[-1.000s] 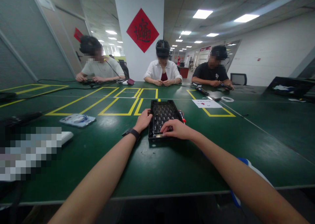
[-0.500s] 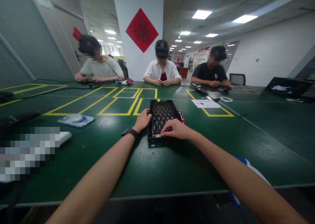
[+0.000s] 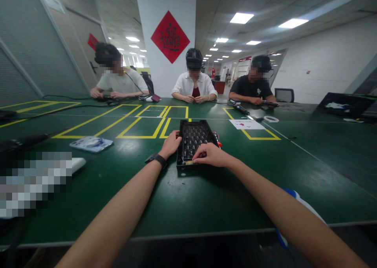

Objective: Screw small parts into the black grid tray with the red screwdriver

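Observation:
A black open case [image 3: 191,167] with rows of small shiny parts inside lies on the green table in front of me. At its left wall is my left hand [image 3: 171,144], fingers closed on the far part of that side and the thumb along the rim. My right hand [image 3: 211,155] bends over the case's near right corner. Its thumb and fingertips are pinched together beside a small yellowish piece [image 3: 188,162] at the near end. Whatever lies between those fingertips is too small to make out. A red and black object [image 3: 217,139] shows partly behind the case's right side.
A patterned phone [image 3: 92,144] lies to the left, near a blurred-out white object [image 3: 78,164]. Beyond on the right are a white sheet [image 3: 246,124] and a roll of tape [image 3: 271,119]. Three people sit across the table [image 3: 141,217]. Yellow tape marks rectangles on it.

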A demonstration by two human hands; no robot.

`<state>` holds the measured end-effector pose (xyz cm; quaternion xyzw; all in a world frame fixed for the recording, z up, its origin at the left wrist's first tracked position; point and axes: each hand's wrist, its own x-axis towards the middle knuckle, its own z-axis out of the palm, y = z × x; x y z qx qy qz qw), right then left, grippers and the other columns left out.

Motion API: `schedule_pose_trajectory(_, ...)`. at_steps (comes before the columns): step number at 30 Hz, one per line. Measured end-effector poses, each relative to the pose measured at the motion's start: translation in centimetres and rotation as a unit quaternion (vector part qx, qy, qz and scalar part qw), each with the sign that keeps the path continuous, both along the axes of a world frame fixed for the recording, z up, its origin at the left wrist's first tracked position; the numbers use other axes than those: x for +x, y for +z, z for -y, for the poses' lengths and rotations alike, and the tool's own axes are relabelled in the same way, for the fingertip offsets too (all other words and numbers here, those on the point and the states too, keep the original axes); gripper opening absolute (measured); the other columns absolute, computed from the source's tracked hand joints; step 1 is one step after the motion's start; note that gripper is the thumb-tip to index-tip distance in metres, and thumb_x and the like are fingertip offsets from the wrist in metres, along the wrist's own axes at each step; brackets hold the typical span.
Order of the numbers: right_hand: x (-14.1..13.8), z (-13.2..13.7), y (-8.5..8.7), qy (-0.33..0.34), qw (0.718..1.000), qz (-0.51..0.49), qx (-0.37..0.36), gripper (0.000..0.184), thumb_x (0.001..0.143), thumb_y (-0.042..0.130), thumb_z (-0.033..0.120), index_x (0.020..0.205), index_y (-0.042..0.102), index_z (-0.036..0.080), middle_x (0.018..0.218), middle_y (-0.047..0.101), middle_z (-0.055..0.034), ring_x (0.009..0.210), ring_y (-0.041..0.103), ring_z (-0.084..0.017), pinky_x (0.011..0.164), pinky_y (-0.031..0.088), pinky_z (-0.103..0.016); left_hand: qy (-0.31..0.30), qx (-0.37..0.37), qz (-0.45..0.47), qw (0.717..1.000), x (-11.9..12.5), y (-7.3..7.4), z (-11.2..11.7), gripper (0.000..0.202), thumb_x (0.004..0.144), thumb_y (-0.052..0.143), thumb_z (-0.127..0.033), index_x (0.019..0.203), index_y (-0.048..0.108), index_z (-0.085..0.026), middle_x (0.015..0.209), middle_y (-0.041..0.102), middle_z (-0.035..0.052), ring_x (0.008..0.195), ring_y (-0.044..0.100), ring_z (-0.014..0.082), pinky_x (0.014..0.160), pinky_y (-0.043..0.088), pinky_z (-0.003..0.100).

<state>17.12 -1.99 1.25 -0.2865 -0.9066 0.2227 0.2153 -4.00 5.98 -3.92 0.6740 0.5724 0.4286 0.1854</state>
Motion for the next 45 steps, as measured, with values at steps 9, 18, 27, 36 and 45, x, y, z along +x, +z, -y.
schedule_pose_trajectory(9, 0.1, 0.0, -0.2, -0.010, 0.999, -0.029, -0.044, 0.023, 0.071, 0.065, 0.031, 0.084, 0.071, 0.014, 0.081, 0.069, -0.0044, 0.073, 0.061, -0.013, 0.068, 0.045, -0.023, 0.003, -0.005, 0.007, 1.000, 0.1, -0.1, -0.2, 0.041, 0.075, 0.044, -0.019, 0.115, 0.051, -0.015, 0.113, 0.059, 0.0096, 0.107, 0.054, 0.0227, 0.096, 0.039, 0.039)
schedule_pose_trajectory(18, 0.0, 0.2, 0.3, -0.010, 0.999, -0.026, -0.040, 0.023, 0.071, 0.066, 0.032, 0.084, 0.072, 0.014, 0.079, 0.068, -0.0044, 0.072, 0.059, -0.013, 0.067, 0.043, -0.023, -0.003, -0.011, 0.016, 1.000, 0.2, 0.7, 0.8, 0.041, 0.074, 0.045, -0.018, 0.114, 0.052, -0.016, 0.114, 0.059, 0.0096, 0.107, 0.054, 0.0219, 0.096, 0.039, 0.039)
schedule_pose_trajectory(27, 0.0, 0.0, 0.1, -0.012, 0.999, -0.015, -0.041, 0.023, 0.074, 0.063, 0.032, 0.085, 0.072, 0.014, 0.079, 0.068, -0.0045, 0.069, 0.058, -0.011, 0.064, 0.042, -0.022, 0.005, -0.007, 0.013, 1.000, 0.1, 0.2, 0.1, 0.041, 0.075, 0.045, -0.018, 0.115, 0.051, -0.014, 0.115, 0.058, 0.0111, 0.108, 0.053, 0.0227, 0.096, 0.038, 0.039)
schedule_pose_trajectory(36, 0.0, 0.1, -0.1, -0.010, 0.998, -0.028, -0.046, 0.024, 0.072, 0.065, 0.032, 0.085, 0.071, 0.013, 0.078, 0.068, -0.0047, 0.065, 0.057, -0.010, 0.062, 0.043, -0.021, -0.003, -0.004, 0.018, 1.000, 0.1, -0.2, -0.1, 0.040, 0.075, 0.045, -0.019, 0.115, 0.051, -0.015, 0.113, 0.059, 0.0102, 0.106, 0.054, 0.0221, 0.094, 0.040, 0.038)
schedule_pose_trajectory(45, 0.0, 0.2, -0.1, -0.021, 0.997, -0.011, -0.067, 0.026, 0.073, 0.064, 0.034, 0.086, 0.071, 0.013, 0.075, 0.067, -0.0042, 0.062, 0.054, -0.010, 0.058, 0.041, -0.021, 0.006, 0.007, 0.002, 1.000, -0.1, -0.7, -0.8, 0.040, 0.075, 0.045, -0.020, 0.114, 0.051, -0.015, 0.112, 0.059, 0.0103, 0.105, 0.055, 0.0220, 0.094, 0.040, 0.038)
